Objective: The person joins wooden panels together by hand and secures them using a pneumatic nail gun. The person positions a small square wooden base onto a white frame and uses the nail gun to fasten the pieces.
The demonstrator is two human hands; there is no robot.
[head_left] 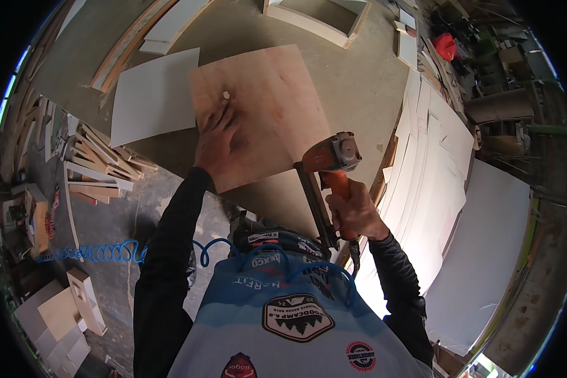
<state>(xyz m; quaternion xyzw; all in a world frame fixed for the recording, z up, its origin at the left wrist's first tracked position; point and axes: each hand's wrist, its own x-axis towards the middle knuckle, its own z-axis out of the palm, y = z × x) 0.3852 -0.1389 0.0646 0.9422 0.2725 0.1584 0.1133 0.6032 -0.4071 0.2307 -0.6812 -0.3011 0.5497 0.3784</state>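
Observation:
My right hand (354, 212) is wrapped round the handle of an orange and black pneumatic nail gun (326, 160). The gun's nose is close to the right edge of a reddish-brown plywood panel (277, 107); I cannot tell whether they touch. Flat on the left part of that panel lies my left hand (219, 138), fingers stretched out and partly in shadow. A small whitish spot (226, 96) shows at its fingertips, too small to make out. Partly beneath the plywood, on the left, is a white panel (154, 94). Both panels rest on a large workbench (365, 82).
A wooden frame (321, 22) and white-faced strips (170, 28) lie at the bench's far side. A blue coiled air hose (113, 252) crosses at my waist. Wood offcuts (101, 164) are piled on the left; large white sheets (422, 189) stand stacked on the right.

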